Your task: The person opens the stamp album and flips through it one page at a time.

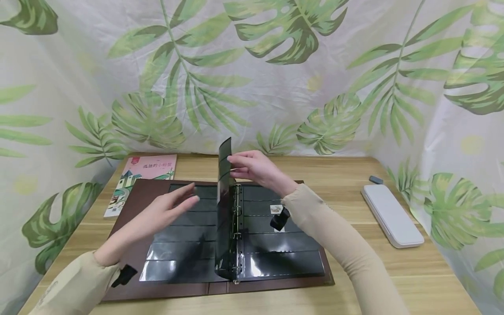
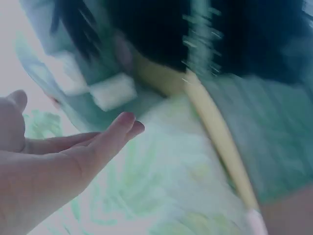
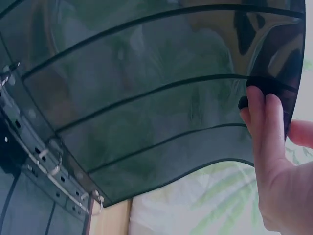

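A brown ring binder album (image 1: 145,194) lies spread on the wooden table, with black pocket pages on both sides of its metal rings (image 1: 237,236). One black pocket page (image 1: 223,192) stands nearly upright above the rings. My right hand (image 1: 257,168) pinches that page near its far outer edge; the right wrist view shows the thumb on one side of the page (image 3: 161,107) and the fingers on the other. Left of it, my left hand (image 1: 159,214) hovers over the left pages with its fingers extended, holding nothing. A small stamp-like picture (image 1: 276,209) sits in a right-hand pocket, partly near the wrist strap.
A pink illustrated booklet (image 1: 157,162) lies at the back left, partly under the album. On the right are a white oblong case (image 1: 391,214) and a small dark grey object (image 1: 376,180). Leaf-patterned cloth (image 1: 275,87) hangs behind the table (image 1: 334,168).
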